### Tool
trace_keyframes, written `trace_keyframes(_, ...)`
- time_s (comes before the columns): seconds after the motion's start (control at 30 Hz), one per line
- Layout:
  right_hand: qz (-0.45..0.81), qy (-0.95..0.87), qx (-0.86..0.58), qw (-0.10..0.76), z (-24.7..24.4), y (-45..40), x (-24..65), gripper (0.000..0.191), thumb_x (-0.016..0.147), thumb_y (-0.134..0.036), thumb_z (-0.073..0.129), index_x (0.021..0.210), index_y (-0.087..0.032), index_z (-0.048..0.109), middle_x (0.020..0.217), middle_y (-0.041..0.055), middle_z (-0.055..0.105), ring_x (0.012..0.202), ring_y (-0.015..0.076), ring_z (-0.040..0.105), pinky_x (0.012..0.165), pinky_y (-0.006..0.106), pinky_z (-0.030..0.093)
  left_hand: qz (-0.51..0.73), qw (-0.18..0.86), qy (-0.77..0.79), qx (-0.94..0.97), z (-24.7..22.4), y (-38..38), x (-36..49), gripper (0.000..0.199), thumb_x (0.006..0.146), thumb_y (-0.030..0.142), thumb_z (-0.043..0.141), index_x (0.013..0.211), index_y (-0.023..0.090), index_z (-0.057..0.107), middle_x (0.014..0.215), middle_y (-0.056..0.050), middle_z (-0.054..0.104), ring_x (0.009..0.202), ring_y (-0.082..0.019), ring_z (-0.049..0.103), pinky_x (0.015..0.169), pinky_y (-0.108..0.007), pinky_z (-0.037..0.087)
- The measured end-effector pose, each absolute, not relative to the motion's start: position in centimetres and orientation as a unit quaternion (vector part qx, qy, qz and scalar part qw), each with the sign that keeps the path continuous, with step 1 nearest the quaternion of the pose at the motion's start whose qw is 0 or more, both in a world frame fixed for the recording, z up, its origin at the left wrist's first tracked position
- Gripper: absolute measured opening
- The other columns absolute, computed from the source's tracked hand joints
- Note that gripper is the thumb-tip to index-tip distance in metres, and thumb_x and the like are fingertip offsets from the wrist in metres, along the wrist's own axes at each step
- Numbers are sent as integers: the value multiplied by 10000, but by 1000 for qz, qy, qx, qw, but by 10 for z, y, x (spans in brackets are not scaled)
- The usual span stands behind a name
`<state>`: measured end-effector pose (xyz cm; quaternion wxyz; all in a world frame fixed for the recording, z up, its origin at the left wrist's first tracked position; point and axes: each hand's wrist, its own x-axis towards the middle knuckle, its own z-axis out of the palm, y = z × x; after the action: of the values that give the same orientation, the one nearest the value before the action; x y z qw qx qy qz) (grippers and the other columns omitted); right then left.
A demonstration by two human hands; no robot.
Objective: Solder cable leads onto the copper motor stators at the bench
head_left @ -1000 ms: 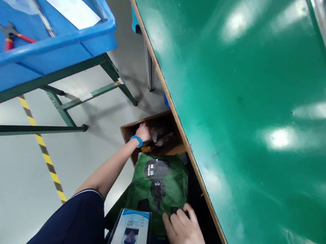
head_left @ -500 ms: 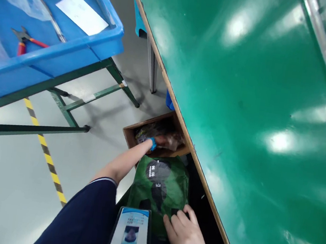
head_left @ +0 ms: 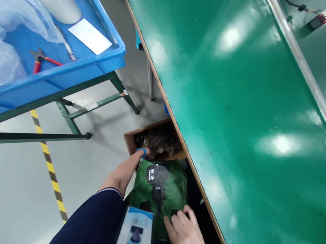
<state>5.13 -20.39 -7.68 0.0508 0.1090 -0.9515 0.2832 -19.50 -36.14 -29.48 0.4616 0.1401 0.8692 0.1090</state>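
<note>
Green bag beside the open cardboard box, close to the edge of the green table. Left hand drawn back from deep among the box's jumbled contents to the near side, by the bag. More of that jumble now in sight; probably feeling around inside rather than lifting anything out. Left fingers hidden, so cannot tell wide, narrow or holding. Right hand as before, curled at the bag's lower corner; cannot tell whether gripping or just resting.
</note>
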Motion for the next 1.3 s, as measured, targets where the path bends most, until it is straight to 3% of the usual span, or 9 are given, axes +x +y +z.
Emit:
trace_keyframes(0.17, 297, -947, 100, 62, -78, -205, 51, 391, 1001, -115, 282, 898, -143, 659, 669, 12, 520, 679, 167, 466, 914, 404, 371, 163, 464, 862, 121, -268, -358, -214, 419, 944, 471, 518, 1155, 136, 654, 1180, -131, 677, 1091, -235, 642, 986, -418, 493)
trace_keyframes(0.3, 323, -944, 51, 53, -77, -207, 46, 294, 921, -84, 395, 964, -181, 670, 707, 11, 530, 713, 185, 489, 939, 436, 382, 256, 461, 831, 179, -191, -385, -216, 521, 958, 469, 423, 1343, 148, 563, 1364, -114, 596, 1222, -224, 580, 1062, -322, 449)
trace_keyframes(0.43, 360, -930, -20, 75, -73, -206, 36, 316, 828, -39, 494, 1045, -189, 667, 773, 17, 557, 757, 193, 522, 922, 427, 427, 339, 493, 718, 355, -92, -414, -172, 735, 820, 621, 609, 1440, 250, 472, 1540, -78, 405, 1413, -271, 379, 1185, -411, 311)
trace_keyframes(0.57, 381, -914, -53, 126, -70, -208, 21, 309, 853, -26, 478, 1063, -159, 662, 772, 17, 551, 721, 172, 521, 853, 382, 474, 260, 461, 739, 418, -41, -416, -107, 1099, 621, 656, 778, 1533, 271, 301, 1588, -125, 293, 1453, -357, 287, 1192, -544, 267)
trace_keyframes(0.73, 384, -908, -28, 165, -63, -215, 10, 288, 851, -14, 485, 999, -163, 682, 691, 6, 509, 683, 171, 480, 751, 392, 484, 175, 260, 890, 330, -51, -411, -65, 431, 909, 264, 471, 1319, 198, 584, 1301, -123, 641, 1149, -271, 645, 990, -401, 533)
trace_keyframes(0.87, 389, -893, -52, 221, -57, -219, 13, 388, 881, -44, 541, 1229, -200, 615, 1024, 90, 588, 994, 226, 579, 894, 459, 518, 207, 178, 921, 277, -34, -420, -85, 315, 882, 222, 457, 1097, 225, 687, 977, -34, 768, 800, -190, 735, 729, -253, 572)
trace_keyframes(0.97, 385, -875, -112, 271, -59, -217, 19, 601, 893, -85, 599, 1451, -225, 425, 1319, 158, 499, 1230, 261, 529, 968, 431, 537, 191, 119, 951, 210, -4, -430, -111, 243, 890, 316, 495, 956, 234, 714, 775, -2, 757, 648, -170, 707, 597, -225, 519)
trace_keyframes(1.17, 440, -885, -26, 149, -76, -205, 41, 335, 946, -95, 488, 1246, -194, 601, 1179, 127, 619, 1105, 211, 625, 909, 363, 587, 31, -35, 991, 129, 34, -442, -154, 268, 850, 395, 513, 812, 210, 703, 604, -42, 673, 558, -212, 635, 530, -277, 407)
trace_keyframes(1.3, 414, -905, 1, 97, -92, -197, 65, 293, 963, -107, 432, 1148, -189, 644, 1153, 120, 633, 1088, 204, 636, 896, 345, 592, -69, -39, 990, 120, 21, -431, -190, 285, 876, 356, 463, 846, 207, 704, 682, -75, 695, 666, -249, 657, 559, -300, 364)
